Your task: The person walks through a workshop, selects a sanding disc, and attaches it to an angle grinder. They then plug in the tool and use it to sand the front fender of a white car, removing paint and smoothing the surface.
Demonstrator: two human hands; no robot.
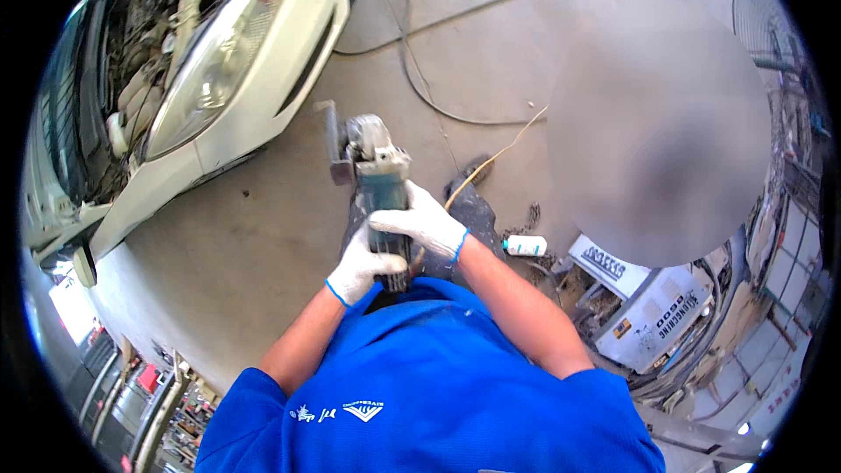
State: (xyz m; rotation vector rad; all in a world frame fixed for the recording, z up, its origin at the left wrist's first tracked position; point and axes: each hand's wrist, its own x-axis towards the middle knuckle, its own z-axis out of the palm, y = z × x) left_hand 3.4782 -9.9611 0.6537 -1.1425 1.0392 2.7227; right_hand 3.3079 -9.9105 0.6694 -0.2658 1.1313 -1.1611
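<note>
An angle grinder (384, 190) with a dark green body and a pale metal gear head is held upright before my body, its head pointing away from me. A flat piece, perhaps its guard or disc, stands at the left of the head and is blurred. My right hand (424, 218), in a white knit glove with a blue cuff, grips the right side of the body. Lower down, my left hand (365, 264), gloved the same way, closes round the rear part from the left. A yellow cord (489, 161) runs past my right hand; its ends are hidden.
A pale car's front bumper (263, 92) with headlight (217, 69) and open engine bay stands at the left. A dark hose (460, 20) crosses the concrete floor. A white bottle (525, 246) lies beside a white machine (657, 328) bearing writing. A large round area at the right is blurred.
</note>
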